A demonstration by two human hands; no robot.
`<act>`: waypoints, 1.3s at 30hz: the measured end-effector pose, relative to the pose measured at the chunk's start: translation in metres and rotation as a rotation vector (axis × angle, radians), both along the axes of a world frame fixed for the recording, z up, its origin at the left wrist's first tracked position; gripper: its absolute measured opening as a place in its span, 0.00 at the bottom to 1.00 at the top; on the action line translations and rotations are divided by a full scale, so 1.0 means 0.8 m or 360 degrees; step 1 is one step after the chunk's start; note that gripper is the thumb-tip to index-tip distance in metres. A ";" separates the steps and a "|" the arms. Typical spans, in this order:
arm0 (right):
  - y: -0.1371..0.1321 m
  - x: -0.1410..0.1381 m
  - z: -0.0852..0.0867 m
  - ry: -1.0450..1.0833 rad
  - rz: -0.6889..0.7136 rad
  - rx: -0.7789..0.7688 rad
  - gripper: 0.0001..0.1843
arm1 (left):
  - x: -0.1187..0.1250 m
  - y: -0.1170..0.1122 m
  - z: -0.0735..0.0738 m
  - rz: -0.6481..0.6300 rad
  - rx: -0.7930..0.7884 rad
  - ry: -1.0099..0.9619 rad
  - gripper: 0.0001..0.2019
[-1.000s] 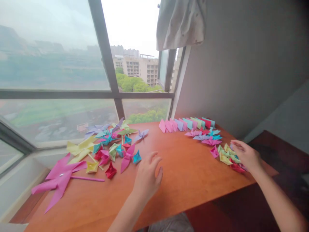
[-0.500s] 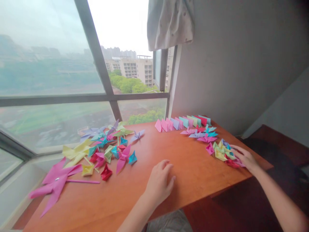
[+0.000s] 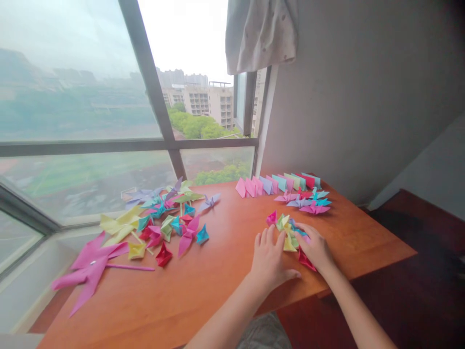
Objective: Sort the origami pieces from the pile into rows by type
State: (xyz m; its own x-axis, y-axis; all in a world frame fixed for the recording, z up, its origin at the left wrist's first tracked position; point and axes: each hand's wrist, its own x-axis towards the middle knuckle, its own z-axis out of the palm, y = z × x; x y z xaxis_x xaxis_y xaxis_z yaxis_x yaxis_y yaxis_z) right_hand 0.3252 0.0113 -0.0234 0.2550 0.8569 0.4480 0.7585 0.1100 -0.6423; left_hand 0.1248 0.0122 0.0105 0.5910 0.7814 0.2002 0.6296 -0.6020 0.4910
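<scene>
A bunch of small folded paper boats [image 3: 289, 241], yellow, green, pink, blue and red, lies on the wooden table between my hands. My right hand [image 3: 317, 249] rests against the right side of the bunch, its fingers stretched over some pieces and hiding part of them. A red folded piece [image 3: 305, 261] shows just under that hand's near side. At the left of the bunch, my left hand [image 3: 269, 257] is spread with the thumb apart, its fingertips close to the yellow pieces. I cannot tell whether they touch.
Behind the bunch lie several paper cranes [image 3: 314, 207], with a row of folded paper pieces [image 3: 274, 184] standing farther back. On the left are a pink pinwheel [image 3: 90, 271], a yellow pinwheel [image 3: 121, 224] and mixed origami. The table [image 3: 218, 291] borders a window [image 3: 83, 184].
My right hand has moved left across the table, and the bunch of paper boats has slid left with it. My left hand has moved right and forward to the bunch's other side.
</scene>
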 end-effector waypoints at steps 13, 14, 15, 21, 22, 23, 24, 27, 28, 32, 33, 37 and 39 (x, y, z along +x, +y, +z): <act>0.066 -0.186 0.015 0.1021 0.0199 -0.0190 0.13 | -0.103 0.017 0.022 0.0310 0.0011 -0.0299 0.35; 0.075 -0.203 0.016 0.1088 0.0240 -0.0201 0.13 | -0.120 0.016 0.026 0.0353 0.0035 -0.0311 0.33; 0.084 -0.220 0.018 0.1122 0.0277 -0.0206 0.13 | -0.139 0.015 0.031 0.0401 0.0065 -0.0312 0.29; 0.132 -0.298 0.041 0.1203 0.0506 -0.0186 0.19 | -0.268 0.000 0.057 0.0868 0.0412 -0.0365 0.19; 0.137 -0.305 0.045 0.1195 0.0534 -0.0184 0.19 | -0.290 -0.001 0.059 0.0962 0.0467 -0.0341 0.17; 0.142 -0.309 0.049 0.1180 0.0556 -0.0184 0.19 | -0.311 -0.002 0.059 0.1070 0.0518 -0.0307 0.16; 0.146 -0.312 0.052 0.1160 0.0573 -0.0185 0.19 | -0.330 -0.002 0.058 0.1137 0.0534 -0.0258 0.16; 0.153 -0.309 0.055 0.1084 0.0589 -0.0179 0.19 | -0.375 -0.002 0.045 0.1210 0.0520 -0.0121 0.19; 0.154 -0.304 0.055 0.1056 0.0583 -0.0173 0.19 | -0.384 -0.003 0.040 0.1190 0.0506 -0.0084 0.20; 0.150 -0.261 0.050 0.0934 0.0509 -0.0133 0.18 | -0.384 -0.006 0.032 0.1143 0.0578 0.0011 0.22; 0.147 -0.244 0.050 0.0901 0.0476 -0.0117 0.17 | -0.377 -0.008 0.035 0.1150 0.0634 0.0007 0.21; 0.129 -0.154 0.052 0.0769 0.0238 -0.0011 0.18 | -0.329 -0.013 0.053 0.1175 0.0841 -0.0113 0.15; 0.121 -0.095 0.054 0.0678 0.0049 0.0060 0.21 | -0.301 -0.016 0.061 0.1096 0.0876 -0.0231 0.14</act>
